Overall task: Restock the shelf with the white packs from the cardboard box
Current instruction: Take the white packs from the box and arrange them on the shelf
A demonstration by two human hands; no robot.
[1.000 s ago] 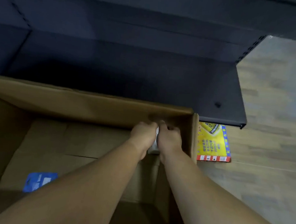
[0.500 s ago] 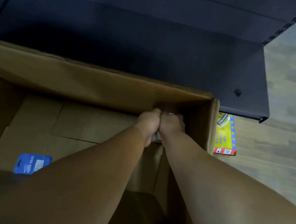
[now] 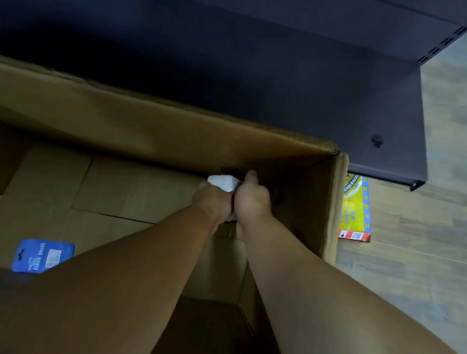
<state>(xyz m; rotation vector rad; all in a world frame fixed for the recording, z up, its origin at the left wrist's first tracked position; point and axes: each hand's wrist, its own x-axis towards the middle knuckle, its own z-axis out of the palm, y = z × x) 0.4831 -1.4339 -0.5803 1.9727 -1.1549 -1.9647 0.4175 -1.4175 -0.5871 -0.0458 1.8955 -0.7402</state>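
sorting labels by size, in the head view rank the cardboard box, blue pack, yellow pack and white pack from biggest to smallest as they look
1. cardboard box
2. yellow pack, partly hidden behind the box wall
3. blue pack, partly covered by an arm; close to the yellow one, so unsure
4. white pack, mostly hidden by both hands

White pack (image 3: 224, 182) held in far right corner of open cardboard box (image 3: 158, 133)

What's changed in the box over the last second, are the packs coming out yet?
Both hands, left hand and right hand, stay gripped together on the white packs in the cardboard box's far right corner; the white now shows above the knuckles, so they seem slightly raised. The blue pack and yellow package have not moved.
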